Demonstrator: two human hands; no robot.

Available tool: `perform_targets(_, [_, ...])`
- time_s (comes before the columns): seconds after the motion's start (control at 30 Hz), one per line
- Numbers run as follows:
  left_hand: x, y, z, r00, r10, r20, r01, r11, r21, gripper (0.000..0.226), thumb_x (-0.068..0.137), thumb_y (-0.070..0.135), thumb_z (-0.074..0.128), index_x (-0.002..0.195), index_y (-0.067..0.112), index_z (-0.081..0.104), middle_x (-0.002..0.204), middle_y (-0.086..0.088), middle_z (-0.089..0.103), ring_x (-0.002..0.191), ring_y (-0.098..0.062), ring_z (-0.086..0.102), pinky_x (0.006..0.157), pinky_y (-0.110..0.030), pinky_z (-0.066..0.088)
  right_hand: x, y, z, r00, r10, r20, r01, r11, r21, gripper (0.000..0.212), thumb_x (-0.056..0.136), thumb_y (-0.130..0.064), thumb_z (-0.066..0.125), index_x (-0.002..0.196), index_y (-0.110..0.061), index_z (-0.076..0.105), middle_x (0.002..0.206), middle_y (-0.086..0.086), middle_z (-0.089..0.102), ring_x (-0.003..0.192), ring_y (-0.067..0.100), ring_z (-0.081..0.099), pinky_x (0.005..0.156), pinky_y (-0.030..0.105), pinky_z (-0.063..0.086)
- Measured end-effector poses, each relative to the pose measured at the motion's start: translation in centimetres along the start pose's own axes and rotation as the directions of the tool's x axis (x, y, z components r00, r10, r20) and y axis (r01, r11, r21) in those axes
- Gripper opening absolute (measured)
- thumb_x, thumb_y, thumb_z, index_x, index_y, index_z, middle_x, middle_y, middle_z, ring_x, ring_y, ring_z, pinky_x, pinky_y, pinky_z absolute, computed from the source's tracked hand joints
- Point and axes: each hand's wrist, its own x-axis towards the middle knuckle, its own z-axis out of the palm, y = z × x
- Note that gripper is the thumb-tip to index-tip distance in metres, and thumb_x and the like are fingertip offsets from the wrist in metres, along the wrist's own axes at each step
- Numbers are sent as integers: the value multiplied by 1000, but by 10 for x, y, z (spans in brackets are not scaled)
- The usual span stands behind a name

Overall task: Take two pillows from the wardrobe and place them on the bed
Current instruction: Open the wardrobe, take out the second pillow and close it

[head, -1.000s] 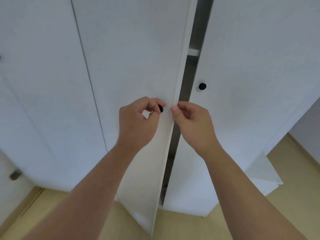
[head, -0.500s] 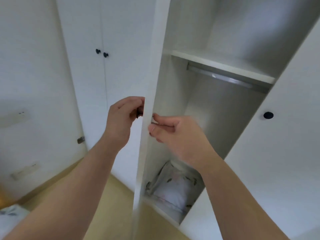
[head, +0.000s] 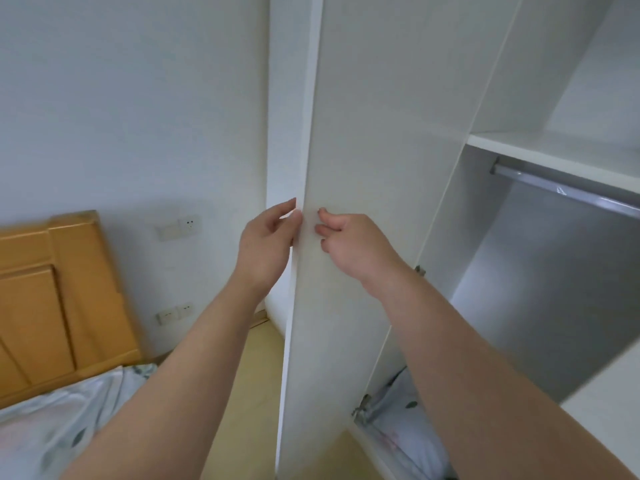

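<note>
The white wardrobe's left door (head: 349,188) stands swung wide open, its inner face towards me. My left hand (head: 266,244) is on the outer side of the door's free edge, fingers spread, the knob hidden behind the door. My right hand (head: 349,244) touches the inner face with fingers loosely curled, holding nothing. At the wardrobe's bottom lies a pale pillow with a leaf print (head: 405,431), partly hidden by my right forearm. The bed (head: 45,431) with a matching leaf-print sheet is at the lower left.
An orange wooden headboard (head: 52,292) stands against the white wall at left, with wall sockets (head: 175,313) beside it. Inside the wardrobe are a shelf (head: 554,150) and a metal hanging rail (head: 568,192). The right door's edge (head: 609,403) shows at lower right. Yellowish floor lies between bed and wardrobe.
The left door has swung from almost closed to wide open, both hands moving left with its edge. The view has turned left, bringing the bed and headboard into sight.
</note>
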Motion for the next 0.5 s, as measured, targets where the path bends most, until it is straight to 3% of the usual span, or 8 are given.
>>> perform_targets(0.1, [-20,4,1,963,130,-236,-83,976,200,16,94,27,63,102,23,76,93,14,76,89,4,69,87,-21,54,2,8,0,998,1,57,-1,1000,-4,72,94,2,38,156,-34,35,148,-5,57,133,11,54,93,23,48])
perform_targets(0.2, [-36,10,18,878,329,-347,-223,924,310,14,93,20,62,87,19,74,85,13,72,84,3,65,77,-12,48,-7,25,-7,1000,19,-14,-19,999,35,76,92,6,31,159,-29,28,152,0,53,139,13,50,105,29,46])
perform_targets(0.27, [-37,13,37,898,347,-271,-274,922,272,17,93,18,62,83,18,75,81,12,72,82,2,65,73,-9,46,-14,37,-19,992,46,-117,-37,996,80,73,93,7,33,159,-24,31,151,3,54,138,14,51,112,33,43])
perform_targets(0.37, [-40,12,79,942,328,-71,-302,921,247,20,95,18,62,82,19,77,82,11,74,81,0,67,72,-8,46,-27,58,-48,949,100,-299,-63,990,130,71,90,11,36,155,-20,39,148,5,57,135,14,54,111,38,46])
perform_targets(0.43, [-43,10,113,949,309,63,-316,924,217,20,95,19,62,82,18,77,82,11,75,82,-1,67,74,-9,47,-41,74,-76,897,149,-417,-81,981,176,72,88,15,36,153,-16,43,147,6,57,134,14,54,101,26,51])
perform_targets(0.5, [-44,7,147,944,277,177,-305,939,161,22,92,28,61,81,18,77,79,7,75,80,-5,69,77,-22,54,-56,90,-104,826,179,-535,-100,980,174,71,85,17,37,151,-10,46,145,7,58,133,14,55,89,11,48])
